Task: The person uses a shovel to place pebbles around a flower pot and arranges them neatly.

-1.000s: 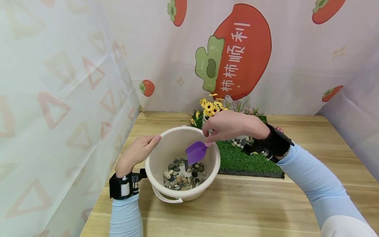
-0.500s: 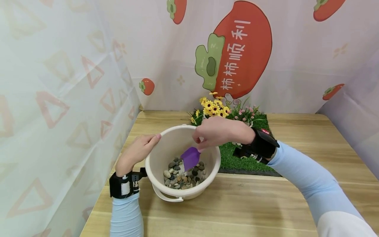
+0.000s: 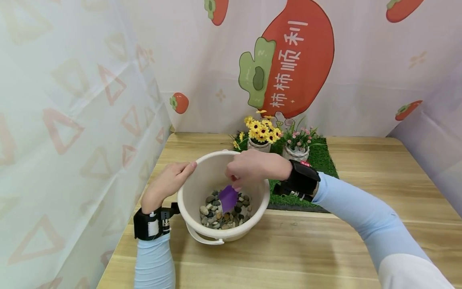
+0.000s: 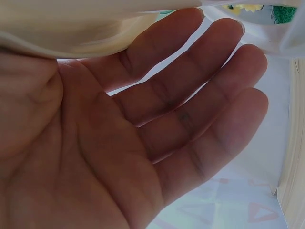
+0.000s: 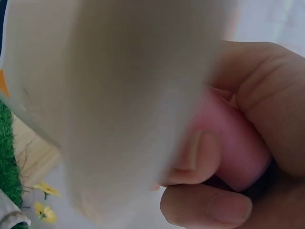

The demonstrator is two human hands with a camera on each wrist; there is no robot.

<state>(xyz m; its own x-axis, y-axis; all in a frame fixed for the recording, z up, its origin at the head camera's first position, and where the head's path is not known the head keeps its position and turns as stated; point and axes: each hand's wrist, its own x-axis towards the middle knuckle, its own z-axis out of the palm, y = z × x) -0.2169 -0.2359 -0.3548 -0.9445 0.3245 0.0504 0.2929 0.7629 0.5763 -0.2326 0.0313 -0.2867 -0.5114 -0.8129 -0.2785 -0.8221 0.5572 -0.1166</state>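
A cream bucket (image 3: pixel 183 206) with stones (image 3: pixel 216 216) on its bottom stands on the table. At its left rim is my left hand (image 3: pixel 168 182), the thumb hooked over the edge. In the left wrist view the other fingers (image 4: pixel 181 95) extend along the outside wall, the thumb hidden by the bucket. My right hand (image 3: pixel 250 166) reaches over the right side of the rim and grips a small toy shovel with a purple blade (image 3: pixel 229 198). The right wrist view shows its pink handle (image 5: pixel 238 148) in curled fingers. The blade slants down at the stones.
Behind the bucket, to the right, lies an artificial grass mat (image 3: pixel 319 150). Yellow flowers (image 3: pixel 261 130) in a pot and a pot of pink flowers (image 3: pixel 296 153) stand on it. The bucket's handle (image 3: pixel 205 240) hangs at the front. A printed cloth (image 3: pixel 209 80) hangs behind.
My right hand has moved left and down, lowering the shovel blade to the stones in the bucket. The left hand stays at the rim. Both flower pots now show more fully.
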